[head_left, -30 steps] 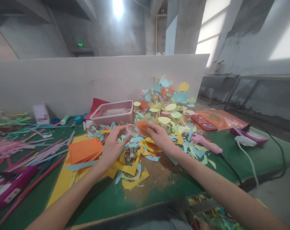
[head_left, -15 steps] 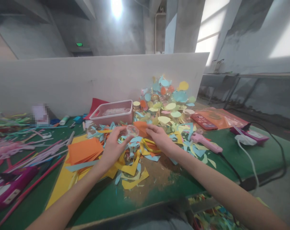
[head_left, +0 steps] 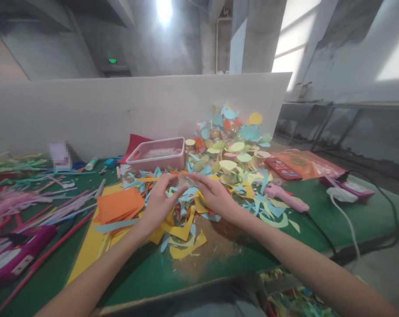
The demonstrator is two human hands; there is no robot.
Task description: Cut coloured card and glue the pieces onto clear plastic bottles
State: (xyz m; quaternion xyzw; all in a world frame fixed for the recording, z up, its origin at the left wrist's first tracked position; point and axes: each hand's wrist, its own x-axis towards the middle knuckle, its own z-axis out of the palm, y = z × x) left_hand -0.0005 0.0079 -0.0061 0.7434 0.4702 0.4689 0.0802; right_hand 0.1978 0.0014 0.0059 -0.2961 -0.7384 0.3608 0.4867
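Observation:
My left hand (head_left: 161,196) curls its fingers and thumb around a small clear plastic cup (head_left: 184,181) above the heap of paper scraps. Against the cup's top lies a piece of orange paper (head_left: 185,175), seen almost edge-on. My right hand (head_left: 215,197) pinches this paper at its right side, fingers stretched along it. Yellow loops show under the right palm; I cannot make out whether they belong to a tool or are paper. Left of my left hand sits a stack of orange paper squares (head_left: 120,204) on yellow sheets (head_left: 87,246).
Behind my hands stand a pink basket (head_left: 155,162) and a pile of clear cups topped with coloured paper (head_left: 237,146). To the right lie a pink hot glue gun (head_left: 287,197) with its cord, a red phone (head_left: 283,169) and a purple device (head_left: 347,189). Coloured strips (head_left: 70,211) spread leftward.
The orange paper has tipped from facing me to nearly flat over the cup. My right hand has moved closer to my left, and its fingers have straightened along the paper.

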